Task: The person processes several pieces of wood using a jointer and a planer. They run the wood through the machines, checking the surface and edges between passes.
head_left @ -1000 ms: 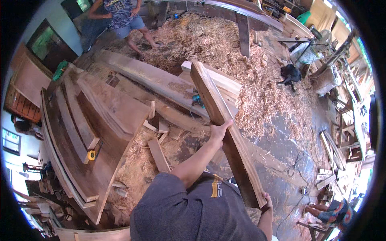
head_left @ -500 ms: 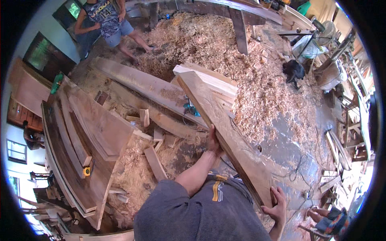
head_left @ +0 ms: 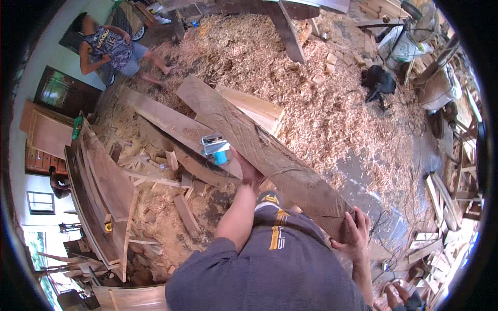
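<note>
A long, rough-faced wooden plank (head_left: pixel 270 145) slants across the middle, its broad face turned up and its near end by my body. My left hand (head_left: pixel 248 167) is closed on the plank's left edge, with its fingers partly hidden underneath. At the near end, my right hand (head_left: pixel 355 234) grips the corner, fingers over the top and thumb at the end. Just left of the plank, a teal and silver power tool (head_left: pixel 215 149) rests on a long board (head_left: pixel 166 120). Pale boards (head_left: pixel 254 106) lie stacked beyond the plank.
Wood shavings (head_left: pixel 321 109) cover much of the floor. Large panels (head_left: pixel 111 181) lean at the left, near short offcuts (head_left: pixel 187 213). A person (head_left: pixel 111 49) is at the far left. A black dog (head_left: pixel 378 83) stands at the right, near white sacks (head_left: pixel 407 44) and scrap wood (head_left: pixel 441 202).
The plank has turned so more of its broad face shows, and its far end has swung left. The power tool is now more exposed. The whole view has shifted a little.
</note>
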A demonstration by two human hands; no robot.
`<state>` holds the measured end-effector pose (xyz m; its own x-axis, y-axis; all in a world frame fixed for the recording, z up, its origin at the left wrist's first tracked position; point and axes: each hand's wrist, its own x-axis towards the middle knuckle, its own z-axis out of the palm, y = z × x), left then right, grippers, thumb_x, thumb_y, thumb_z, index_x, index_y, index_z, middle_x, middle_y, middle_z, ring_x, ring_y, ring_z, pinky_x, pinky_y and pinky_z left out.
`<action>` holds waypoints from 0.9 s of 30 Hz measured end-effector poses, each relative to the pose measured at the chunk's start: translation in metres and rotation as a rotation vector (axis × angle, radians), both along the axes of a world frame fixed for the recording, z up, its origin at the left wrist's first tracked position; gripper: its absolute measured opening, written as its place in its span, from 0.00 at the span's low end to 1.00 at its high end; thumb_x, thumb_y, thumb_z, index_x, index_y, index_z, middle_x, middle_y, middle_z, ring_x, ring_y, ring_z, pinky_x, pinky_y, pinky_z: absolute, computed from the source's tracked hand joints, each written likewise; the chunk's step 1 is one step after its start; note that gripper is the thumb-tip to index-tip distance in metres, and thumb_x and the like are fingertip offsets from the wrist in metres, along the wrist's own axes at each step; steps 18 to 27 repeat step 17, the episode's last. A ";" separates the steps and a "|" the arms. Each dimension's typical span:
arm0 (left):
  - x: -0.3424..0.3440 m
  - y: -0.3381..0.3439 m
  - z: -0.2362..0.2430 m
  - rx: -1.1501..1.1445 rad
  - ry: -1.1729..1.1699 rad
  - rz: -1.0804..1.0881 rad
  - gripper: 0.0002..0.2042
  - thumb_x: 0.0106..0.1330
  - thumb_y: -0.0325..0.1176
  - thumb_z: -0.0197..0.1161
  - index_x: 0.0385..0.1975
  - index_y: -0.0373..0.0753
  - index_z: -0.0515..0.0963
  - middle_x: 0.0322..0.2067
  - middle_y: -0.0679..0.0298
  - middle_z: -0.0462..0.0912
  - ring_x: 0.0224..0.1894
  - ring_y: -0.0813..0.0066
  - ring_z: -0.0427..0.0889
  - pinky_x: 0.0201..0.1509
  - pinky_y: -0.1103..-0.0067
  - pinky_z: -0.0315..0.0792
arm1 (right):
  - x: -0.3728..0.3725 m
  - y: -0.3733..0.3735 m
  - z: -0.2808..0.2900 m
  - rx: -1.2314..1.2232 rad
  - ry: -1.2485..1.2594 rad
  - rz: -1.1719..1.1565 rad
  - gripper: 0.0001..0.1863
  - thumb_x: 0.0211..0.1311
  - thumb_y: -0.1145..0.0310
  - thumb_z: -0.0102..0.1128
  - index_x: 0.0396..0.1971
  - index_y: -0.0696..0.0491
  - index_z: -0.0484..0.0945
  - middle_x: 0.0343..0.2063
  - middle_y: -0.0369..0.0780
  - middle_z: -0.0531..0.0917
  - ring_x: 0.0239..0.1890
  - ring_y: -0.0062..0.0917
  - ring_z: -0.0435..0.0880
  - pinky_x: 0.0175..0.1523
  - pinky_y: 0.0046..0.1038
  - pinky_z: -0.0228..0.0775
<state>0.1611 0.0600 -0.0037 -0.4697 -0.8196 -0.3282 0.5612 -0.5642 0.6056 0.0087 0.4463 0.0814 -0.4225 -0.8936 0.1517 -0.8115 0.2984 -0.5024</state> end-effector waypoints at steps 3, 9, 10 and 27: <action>-0.053 -0.021 0.009 0.130 -0.051 0.092 0.50 0.63 0.81 0.42 0.76 0.46 0.59 0.72 0.58 0.65 0.71 0.52 0.65 0.74 0.53 0.60 | -0.055 -0.014 -0.009 -0.020 0.140 0.014 0.54 0.27 0.58 0.83 0.65 0.47 0.72 0.67 0.50 0.69 0.63 0.50 0.70 0.64 0.53 0.64; -0.160 -0.070 -0.024 -0.056 0.188 0.140 0.46 0.66 0.78 0.45 0.75 0.48 0.61 0.71 0.60 0.68 0.69 0.55 0.69 0.74 0.56 0.64 | -0.174 -0.052 -0.029 -0.055 0.342 -0.007 0.47 0.41 0.53 0.83 0.64 0.51 0.73 0.67 0.46 0.71 0.64 0.46 0.71 0.66 0.52 0.64; -0.182 -0.078 -0.019 -0.060 0.224 0.168 0.46 0.66 0.78 0.46 0.75 0.48 0.61 0.70 0.60 0.69 0.68 0.56 0.70 0.73 0.56 0.66 | -0.191 -0.064 -0.030 -0.050 0.336 -0.007 0.47 0.41 0.53 0.83 0.64 0.51 0.73 0.67 0.46 0.71 0.64 0.46 0.71 0.66 0.52 0.64; -0.321 -0.236 -0.063 -0.258 0.656 0.070 0.47 0.64 0.79 0.48 0.73 0.47 0.64 0.67 0.62 0.73 0.65 0.59 0.74 0.70 0.57 0.70 | -0.333 -0.211 -0.026 0.032 0.214 -0.239 0.37 0.57 0.57 0.75 0.65 0.54 0.73 0.62 0.48 0.78 0.65 0.46 0.74 0.69 0.47 0.64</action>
